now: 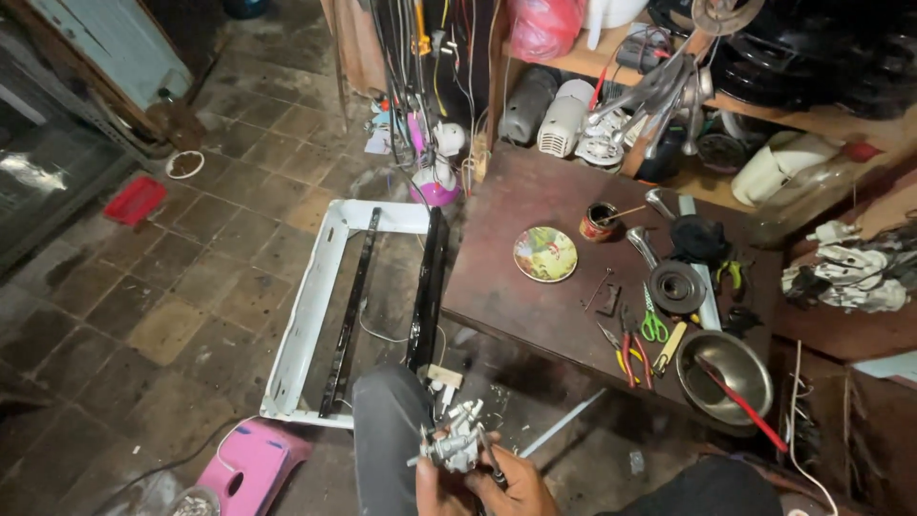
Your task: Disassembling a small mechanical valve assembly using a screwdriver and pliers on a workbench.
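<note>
A dark wooden bench (pixel 535 287) carries a small patterned plate (pixel 545 254), an open tin can (pixel 599 222), green-handled scissors (pixel 653 325), red-handled pliers (pixel 631 349) and a steel bowl (pixel 718 368) with a red-handled tool in it. A white metal frame (pixel 315 315) lies on the tiled floor (pixel 191 277), near a pink plastic stool (pixel 250 468). A red tray (pixel 135 200) sits farther off.

Thing: a small grey metal motor part (pixel 457 441) with lugs and slots, dull and grimy.
Pose: tilted, held up off the floor.
Place: near edge of the scene, centre, above the knee.
Tool: a thin dark rod (pixel 489 457) is set against its right side.
</note>
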